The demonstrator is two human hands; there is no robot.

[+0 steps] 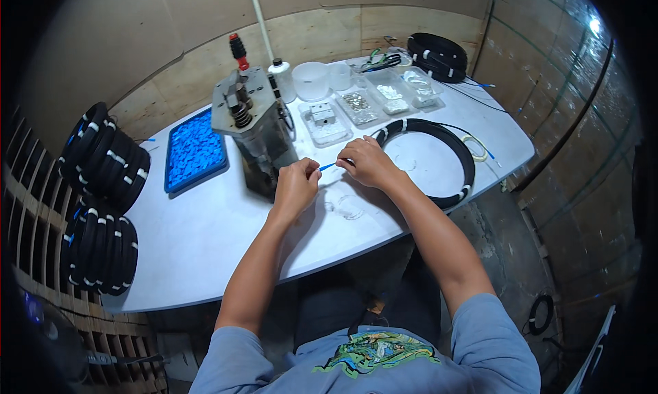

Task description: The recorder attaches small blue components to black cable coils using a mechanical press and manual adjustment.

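Note:
A slim blue cable connector [327, 166] spans the small gap between my hands, above the white table. My left hand [297, 185] is closed, its thumb and fingertips pinching the connector's left end. At the other end, my right hand [368, 162] is closed too, gripping the cable where it meets the connector; its fingers hide most of that part. A coil of black cable [469, 162], bound with white ties, lies flat just right of my right hand. A metal hand press [260, 137] with a red-and-black lever stands left of my left hand.
A blue tray [225, 162] of small blue parts sits left of the press. Clear boxes with small white and metal parts [358, 106] line the back, beside a white tub [310, 81] and a bottle [281, 77]. More black coils [103, 247] stack at the left edge and back right [439, 57].

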